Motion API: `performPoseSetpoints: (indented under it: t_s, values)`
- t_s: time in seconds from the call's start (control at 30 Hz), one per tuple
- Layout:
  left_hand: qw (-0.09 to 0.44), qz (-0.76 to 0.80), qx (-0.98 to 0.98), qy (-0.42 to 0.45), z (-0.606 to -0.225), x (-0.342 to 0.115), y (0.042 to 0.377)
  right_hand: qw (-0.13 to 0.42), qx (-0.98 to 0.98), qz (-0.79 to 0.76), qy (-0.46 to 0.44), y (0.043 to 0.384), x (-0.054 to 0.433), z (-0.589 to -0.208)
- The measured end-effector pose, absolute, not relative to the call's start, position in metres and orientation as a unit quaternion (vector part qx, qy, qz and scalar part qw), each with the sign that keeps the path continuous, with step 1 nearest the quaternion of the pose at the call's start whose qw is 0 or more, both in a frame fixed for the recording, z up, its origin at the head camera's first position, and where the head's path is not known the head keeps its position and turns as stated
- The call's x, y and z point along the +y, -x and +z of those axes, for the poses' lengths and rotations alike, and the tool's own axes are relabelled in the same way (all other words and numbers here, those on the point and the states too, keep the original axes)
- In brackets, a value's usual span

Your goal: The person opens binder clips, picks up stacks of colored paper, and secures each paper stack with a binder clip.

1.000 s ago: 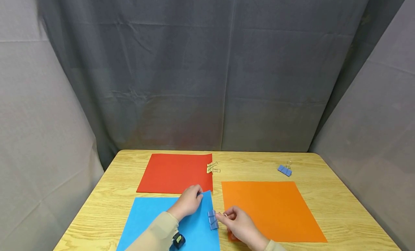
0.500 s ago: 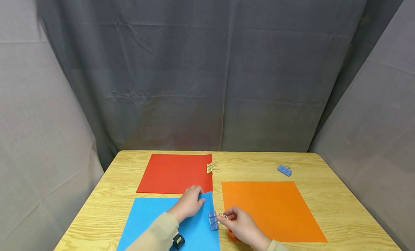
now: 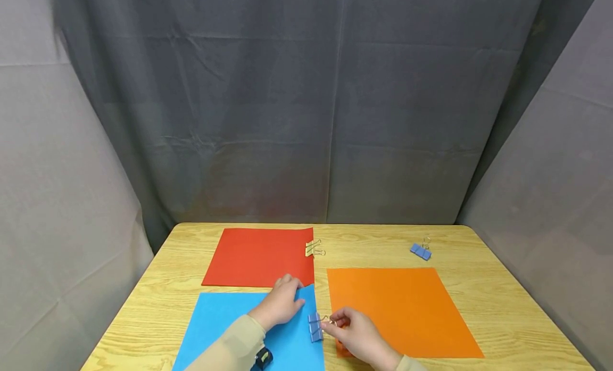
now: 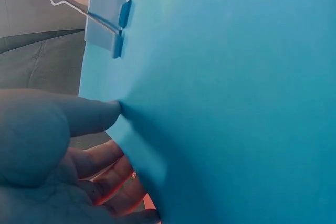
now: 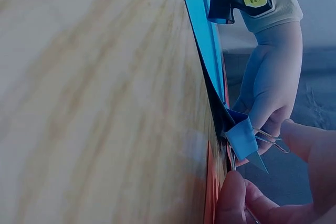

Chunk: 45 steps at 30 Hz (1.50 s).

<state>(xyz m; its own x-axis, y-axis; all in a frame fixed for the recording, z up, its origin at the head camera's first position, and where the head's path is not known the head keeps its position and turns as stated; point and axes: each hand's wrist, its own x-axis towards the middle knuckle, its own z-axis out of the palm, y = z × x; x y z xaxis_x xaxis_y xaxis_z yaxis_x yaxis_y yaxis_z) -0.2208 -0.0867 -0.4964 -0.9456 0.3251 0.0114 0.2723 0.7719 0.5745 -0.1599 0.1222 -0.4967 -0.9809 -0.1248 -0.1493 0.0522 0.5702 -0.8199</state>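
Observation:
A blue sheet of paper (image 3: 225, 312) lies at the front left of the table, its right edge lifted. My left hand (image 3: 281, 302) pinches the far right corner, thumb (image 4: 94, 115) on top and fingers (image 4: 102, 158) underneath. A blue binder clip (image 3: 315, 328) sits over the sheet's right edge. Its wire handles (image 4: 86, 9) stand apart in the left wrist view. My right hand (image 3: 356, 336) holds the clip by these handles, the thumb (image 5: 307, 139) at one and a fingertip (image 5: 231, 190) at the other.
Behind lies a red sheet (image 3: 263, 256) with a yellowish binder clip (image 3: 309, 248) on its right edge. An orange sheet (image 3: 397, 312) lies under and beyond my right hand. Another blue binder clip (image 3: 420, 252) lies at the back right of the wooden table (image 3: 129, 318).
My left hand has shifted slightly right and toward me with the blue sheet's corner. The binder clip in my right hand has moved only a little the same way.

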Motion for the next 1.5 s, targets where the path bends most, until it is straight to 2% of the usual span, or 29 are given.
performPoseSetpoints:
  t_s: [0.23,0.53,0.77,1.07,1.5]
  values:
    - [0.039,0.235,0.957,-0.167,-0.496,-0.089,0.218,0.108,0.886,-0.45,0.016,0.161,0.122,-0.496]
    - [0.026,0.141,0.975,-0.171,-0.48,-0.096,0.192,0.107,0.886,-0.449,0.04,0.159,0.124,-0.496]
    - [0.068,0.118,0.976,-0.17,-0.472,-0.105,0.173,0.104,0.891,-0.44,0.047,0.158,0.125,-0.497]
    - [0.106,0.124,0.972,-0.167,-0.477,-0.112,0.169,0.105,0.893,-0.43,0.078,0.157,0.126,-0.495]
    - [0.078,0.133,0.968,-0.198,-0.483,-0.119,0.164,0.103,0.906,-0.396,0.107,0.156,0.128,-0.49]
